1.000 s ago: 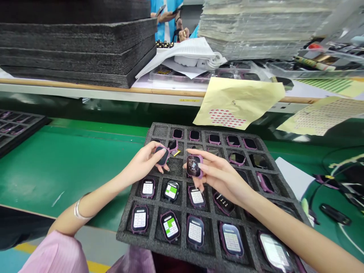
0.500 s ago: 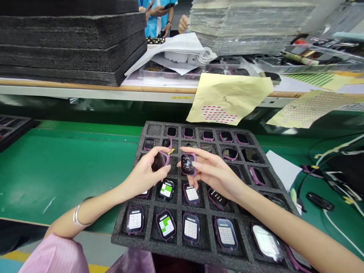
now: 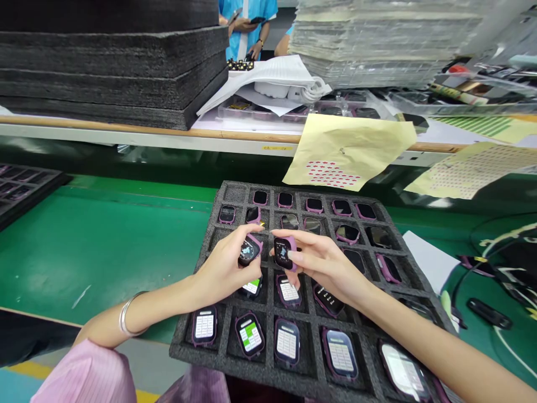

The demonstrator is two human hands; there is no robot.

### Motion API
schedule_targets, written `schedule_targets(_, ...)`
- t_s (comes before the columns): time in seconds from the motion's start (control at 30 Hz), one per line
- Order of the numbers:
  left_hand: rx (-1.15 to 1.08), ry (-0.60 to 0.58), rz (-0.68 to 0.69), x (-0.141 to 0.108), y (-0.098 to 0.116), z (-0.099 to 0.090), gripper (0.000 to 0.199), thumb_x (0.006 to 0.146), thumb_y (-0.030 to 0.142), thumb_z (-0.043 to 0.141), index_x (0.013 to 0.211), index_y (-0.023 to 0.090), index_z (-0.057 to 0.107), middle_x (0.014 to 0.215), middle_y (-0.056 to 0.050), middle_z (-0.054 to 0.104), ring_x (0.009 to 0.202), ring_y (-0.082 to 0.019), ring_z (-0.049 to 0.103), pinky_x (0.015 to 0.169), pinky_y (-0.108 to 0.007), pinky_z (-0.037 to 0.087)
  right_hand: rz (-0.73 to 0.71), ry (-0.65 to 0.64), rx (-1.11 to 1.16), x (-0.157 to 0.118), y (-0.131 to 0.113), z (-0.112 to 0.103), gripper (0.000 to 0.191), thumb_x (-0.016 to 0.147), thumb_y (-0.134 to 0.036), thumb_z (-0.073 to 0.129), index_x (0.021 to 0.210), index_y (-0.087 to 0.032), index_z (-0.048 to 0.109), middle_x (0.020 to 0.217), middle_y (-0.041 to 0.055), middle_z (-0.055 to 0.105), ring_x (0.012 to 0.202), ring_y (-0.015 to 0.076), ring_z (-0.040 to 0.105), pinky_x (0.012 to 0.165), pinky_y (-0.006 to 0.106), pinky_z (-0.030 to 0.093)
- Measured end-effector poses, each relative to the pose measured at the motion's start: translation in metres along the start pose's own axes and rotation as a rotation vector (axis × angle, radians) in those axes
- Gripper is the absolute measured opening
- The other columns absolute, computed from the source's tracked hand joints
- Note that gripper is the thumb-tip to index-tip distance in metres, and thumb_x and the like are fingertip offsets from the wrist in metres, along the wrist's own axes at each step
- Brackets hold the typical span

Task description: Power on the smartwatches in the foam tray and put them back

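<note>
Green bench [image 3: 126,235], foam tray [image 3: 235,358] on it. Left hand [image 3: 224,271] pinches one watch [image 3: 249,249], right hand [image 3: 327,263] another [image 3: 282,253], both held above the tray. Probably light and rigid, slick glass, scratches easily, so I'd grab the purple side edges.

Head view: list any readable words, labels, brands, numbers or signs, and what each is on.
No text is legible enough to quote.
Left watch, in left hand: dial marks too small.
Right watch, in right hand: dial lettering too small.
White-grid screen in foam tray: entries too small.
Yellow shelf label: characters too blurred.
Yellow sheet: rows of red marks, unreadable.
</note>
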State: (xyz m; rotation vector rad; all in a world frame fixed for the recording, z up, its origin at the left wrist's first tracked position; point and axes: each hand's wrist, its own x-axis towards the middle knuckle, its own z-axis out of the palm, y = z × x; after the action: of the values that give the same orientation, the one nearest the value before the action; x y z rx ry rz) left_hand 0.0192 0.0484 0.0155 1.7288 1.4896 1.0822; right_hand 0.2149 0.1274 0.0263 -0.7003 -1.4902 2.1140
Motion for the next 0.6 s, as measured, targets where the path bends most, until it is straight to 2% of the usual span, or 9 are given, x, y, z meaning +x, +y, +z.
schedule_targets(0.13,-0.039,-0.060,-0.034,0.0002,0.0000,-0.0018,0.041,0.077,0.016,0.055,0.117,0.021,0.048,0.086,0.000,0.062,0.075,-0.016,0.058,0.072,-0.027,0.045,-0.013,0.009,-0.072,-0.0012,-0.0010,0.0003,0.040,0.082,-0.026,0.069,0.121,-0.017,0.063,0.064,-0.0002,0.063,0.051,0.0141,0.060,0.050,0.026,0.049)
schedule_targets(0.3,-0.065,-0.033,-0.026,-0.0002,0.0015,-0.0027,0.041,0.077,0.016,0.056,0.117,0.022,0.048,0.081,0.002,0.059,0.070,-0.014,0.055,0.067,-0.025,0.043,-0.019,0.001,-0.088,-0.0015,-0.0011,-0.0006,0.041,0.082,-0.028,0.069,0.121,-0.017,0.064,0.064,0.0005,0.064,0.049,0.0147,0.060,0.048,0.027,0.050)
schedule_targets(0.43,-0.067,-0.070,-0.026,0.0010,0.0004,-0.0032,0.038,0.076,0.013,0.055,0.113,0.021,0.049,0.080,0.003,0.058,0.070,-0.013,0.054,0.068,-0.024,0.043,0.001,-0.004,-0.112,-0.0014,-0.0010,-0.0016,0.041,0.082,-0.028,0.070,0.120,-0.016,0.064,0.066,0.0017,0.065,0.049,0.0150,0.061,0.047,0.026,0.051)
schedule_targets(0.6,-0.070,-0.036,-0.024,0.0027,0.0011,-0.0037,0.038,0.078,0.014,0.055,0.114,0.021,0.048,0.081,0.003,0.058,0.070,-0.013,0.053,0.068,-0.023,0.043,-0.017,-0.010,-0.107,-0.0024,-0.0025,-0.0015,0.041,0.082,-0.027,0.070,0.121,-0.017,0.064,0.067,0.0022,0.066,0.049,0.0144,0.061,0.048,0.026,0.050)
